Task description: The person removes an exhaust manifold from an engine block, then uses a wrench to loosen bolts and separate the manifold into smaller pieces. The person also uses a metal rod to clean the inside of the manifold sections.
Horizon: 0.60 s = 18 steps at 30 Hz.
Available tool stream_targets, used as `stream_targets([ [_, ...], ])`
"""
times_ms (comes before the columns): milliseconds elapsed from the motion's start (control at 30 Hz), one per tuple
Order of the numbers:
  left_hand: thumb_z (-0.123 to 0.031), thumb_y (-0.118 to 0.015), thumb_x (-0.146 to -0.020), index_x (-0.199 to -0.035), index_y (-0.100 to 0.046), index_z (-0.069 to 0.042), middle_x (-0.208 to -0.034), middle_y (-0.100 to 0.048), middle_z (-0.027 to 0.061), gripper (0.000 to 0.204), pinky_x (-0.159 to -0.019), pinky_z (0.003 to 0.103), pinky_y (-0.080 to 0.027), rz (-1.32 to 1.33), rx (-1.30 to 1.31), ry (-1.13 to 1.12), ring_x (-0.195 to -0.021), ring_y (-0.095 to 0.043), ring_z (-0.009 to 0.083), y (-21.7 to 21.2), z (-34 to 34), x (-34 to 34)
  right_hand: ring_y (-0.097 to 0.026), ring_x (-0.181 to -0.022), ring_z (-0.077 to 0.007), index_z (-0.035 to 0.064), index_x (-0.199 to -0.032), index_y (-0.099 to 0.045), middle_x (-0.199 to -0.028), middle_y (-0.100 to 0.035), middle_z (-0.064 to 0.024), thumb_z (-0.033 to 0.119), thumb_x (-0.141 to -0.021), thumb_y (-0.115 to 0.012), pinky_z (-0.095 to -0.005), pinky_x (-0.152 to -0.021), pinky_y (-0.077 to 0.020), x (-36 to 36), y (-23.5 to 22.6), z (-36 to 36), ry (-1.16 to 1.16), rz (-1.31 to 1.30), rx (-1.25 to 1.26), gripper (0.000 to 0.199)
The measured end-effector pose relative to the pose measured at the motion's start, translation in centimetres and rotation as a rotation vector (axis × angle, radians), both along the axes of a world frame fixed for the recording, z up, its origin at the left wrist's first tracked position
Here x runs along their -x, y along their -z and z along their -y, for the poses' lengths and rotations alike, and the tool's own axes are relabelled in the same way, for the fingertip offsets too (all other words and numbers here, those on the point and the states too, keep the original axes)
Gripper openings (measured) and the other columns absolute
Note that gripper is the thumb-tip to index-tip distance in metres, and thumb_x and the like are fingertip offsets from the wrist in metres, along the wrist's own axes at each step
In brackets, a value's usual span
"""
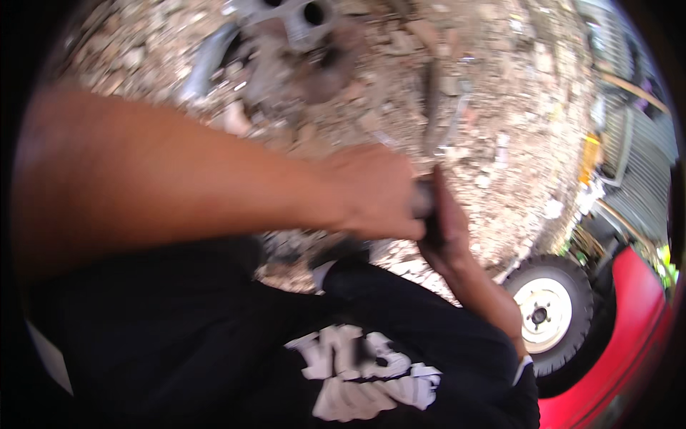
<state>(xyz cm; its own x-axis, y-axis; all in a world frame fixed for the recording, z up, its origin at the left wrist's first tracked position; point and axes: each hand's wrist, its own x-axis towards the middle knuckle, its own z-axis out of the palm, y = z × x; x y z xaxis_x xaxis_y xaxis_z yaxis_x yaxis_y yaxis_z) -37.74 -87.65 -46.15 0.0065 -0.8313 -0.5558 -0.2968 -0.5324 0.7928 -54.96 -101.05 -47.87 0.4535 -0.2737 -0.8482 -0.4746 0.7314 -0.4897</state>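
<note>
A person in a black shirt with white lettering (364,373) is bending over brown ground littered with chips and debris (518,118), and I am looking down from the wearer's own height. The bare left forearm is spanning the view from the left edge, and the left hand (375,191) is ending it in a clenched shape, its fingers seemingly curling round a small dark-grey, hard-looking object (423,199). That object is sitting between the two hands — just right of the left knuckles and against the inner side of the right hand (451,225). Both hands are touching it, so neither is clearly nearer. Its visible part is running roughly up and down, across the line of the left forearm; blur is hiding its true long axis. The right fingers are pointing upward beside it, but I cannot tell whether they are gripping or merely bracing.

Beyond the hands, a silver-grey metal casting with round holes (293,23) is lying near a rusty-brown rounded part (339,68). At right, a black tyre on a cream rim (550,307) is standing beside a glossy red curved panel (647,300).
</note>
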Motion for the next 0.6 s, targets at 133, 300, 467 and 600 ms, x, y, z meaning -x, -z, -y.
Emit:
stream_targets([
  [133,-0.04,-0.077,-0.07,-0.092,-0.071,0.007,-0.083,-0.071,0.0279,0.052,-0.082,0.045,-0.058,0.032,0.024,-0.079,-0.084,-0.073,0.0401,1.1,-0.8,-0.2,-0.063,-0.111,-0.019,-0.0047,-0.135,-0.054,-0.124,-0.063,-0.0116,0.019,-0.103,-0.059,-0.0345,-0.1,-0.0505,1.3,0.7,0.5,-0.085,0.238,-0.148,0.04],
  [300,-0.042,-0.078,-0.07,-0.09,-0.071,0.007,-0.082,-0.071,0.0277,0.053,-0.083,0.046,-0.058,0.156,0.041,-0.041,-0.083,-0.072,0.0405,0.8,-0.5,-0.1,-0.065,-0.106,-0.0176,-0.0055,-0.133,-0.055,-0.12,-0.064,-0.0123,0.019,-0.104,-0.057,-0.0335,-0.094,-0.0526,-0.3,-0.1,0.4,-0.117,0.166,-0.105,0.037],
  [467,-0.044,-0.076,-0.072,-0.091,-0.072,0.007,-0.086,-0.072,0.0277,0.055,-0.083,0.046,-0.058,0.204,-0.006,-0.008,-0.084,-0.073,0.0407,1.0,-0.5,0.5,-0.066,-0.098,-0.0151,-0.0049,-0.131,-0.056,-0.113,-0.066,-0.0102,0.019,-0.106,-0.055,-0.0308,-0.086,-0.0544,-0.9,0.6,0.0,-0.086,0.112,-0.087,0.035],
  [600,-0.043,-0.078,-0.071,-0.089,-0.071,0.007,-0.082,-0.071,0.0275,0.054,-0.082,0.047,-0.058,0.158,-0.051,-0.1,-0.083,-0.072,0.0412,0.9,-0.9,-0.4,-0.066,-0.096,-0.0133,-0.003,-0.132,-0.057,-0.113,-0.067,-0.0085,0.019,-0.107,-0.051,-0.028,-0.081,-0.0541,-1.3,-0.7,0.0,-0.18,0.175,-0.069,0.034],
])
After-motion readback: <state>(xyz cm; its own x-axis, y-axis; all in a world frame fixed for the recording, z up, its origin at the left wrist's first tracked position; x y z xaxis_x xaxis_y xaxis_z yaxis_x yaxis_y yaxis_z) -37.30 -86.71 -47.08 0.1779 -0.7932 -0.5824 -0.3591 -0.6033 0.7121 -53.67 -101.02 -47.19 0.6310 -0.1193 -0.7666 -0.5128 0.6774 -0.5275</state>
